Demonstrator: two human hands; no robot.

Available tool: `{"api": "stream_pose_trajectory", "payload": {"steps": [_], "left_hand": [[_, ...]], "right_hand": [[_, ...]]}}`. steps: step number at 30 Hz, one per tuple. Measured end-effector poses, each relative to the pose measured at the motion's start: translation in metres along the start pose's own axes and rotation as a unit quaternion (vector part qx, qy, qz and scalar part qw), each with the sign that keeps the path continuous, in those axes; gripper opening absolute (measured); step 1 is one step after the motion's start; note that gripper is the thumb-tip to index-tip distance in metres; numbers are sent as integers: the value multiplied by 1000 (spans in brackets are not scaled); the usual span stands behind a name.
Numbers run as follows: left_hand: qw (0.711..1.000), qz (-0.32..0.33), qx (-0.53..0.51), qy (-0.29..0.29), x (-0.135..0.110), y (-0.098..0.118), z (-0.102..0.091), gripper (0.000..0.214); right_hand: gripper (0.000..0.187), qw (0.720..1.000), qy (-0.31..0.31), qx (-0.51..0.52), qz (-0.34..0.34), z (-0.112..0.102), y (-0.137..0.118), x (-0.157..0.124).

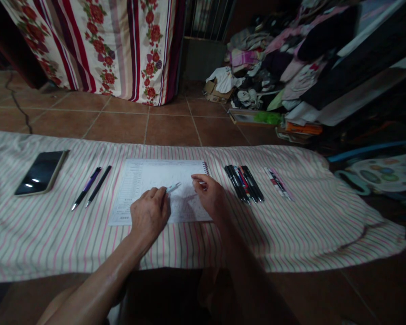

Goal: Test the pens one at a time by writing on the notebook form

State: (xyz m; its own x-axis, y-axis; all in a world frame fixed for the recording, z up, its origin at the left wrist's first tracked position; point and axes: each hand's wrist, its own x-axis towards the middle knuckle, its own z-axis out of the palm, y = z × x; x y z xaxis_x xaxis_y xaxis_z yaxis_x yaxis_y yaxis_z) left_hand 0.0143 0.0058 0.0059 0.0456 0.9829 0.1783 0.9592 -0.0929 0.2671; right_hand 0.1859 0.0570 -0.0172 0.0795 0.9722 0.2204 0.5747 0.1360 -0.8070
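My left hand [149, 210] is closed around a light-coloured pen [173, 187], whose end sticks out toward my right hand. Opposite it, my right hand [209, 193] has its thumb and fingertips drawn together, apart from the pen; a small pale bit shows at the fingers, too small to name. Both hands are over a printed sheet [125, 198] on a spiral-bound notebook [205, 168]. To the right of my right hand lies a row of several dark pens [244, 184]. Farther right are a few pink and white pens [278, 183].
A striped cloth [189, 248] covers the low table. At its left lie a phone [42, 173], a purple-and-black pen [86, 188] and a black pen [99, 186]. Beyond are a tiled floor [122, 122], a flowered curtain [122, 49] and piled clothes [267, 58]. A patterned seat [385, 174] stands right.
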Motion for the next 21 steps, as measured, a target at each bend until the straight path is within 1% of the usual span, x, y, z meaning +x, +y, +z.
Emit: {"api": "stream_pose_trajectory", "payload": {"steps": [3,6,10,13,21], "left_hand": [[1000,12,3,11,0,0,2,26],[999,24,6,23,-1,0,3,25],[999,41,12,30,0,-1,4,25],[998,49,17,30,0,-1,5,25],[997,65,22,34,0,-2,7,24]], "right_hand": [[24,998,-21,24,-48,1,-4,-2],[24,994,-47,11,-97,0,-8,-3],[23,988,-68,-9,-140,1,-11,-5],[21,985,-71,-15,-159,3,-10,-7],[15,983,-52,-20,-176,5,-6,-6]]}}
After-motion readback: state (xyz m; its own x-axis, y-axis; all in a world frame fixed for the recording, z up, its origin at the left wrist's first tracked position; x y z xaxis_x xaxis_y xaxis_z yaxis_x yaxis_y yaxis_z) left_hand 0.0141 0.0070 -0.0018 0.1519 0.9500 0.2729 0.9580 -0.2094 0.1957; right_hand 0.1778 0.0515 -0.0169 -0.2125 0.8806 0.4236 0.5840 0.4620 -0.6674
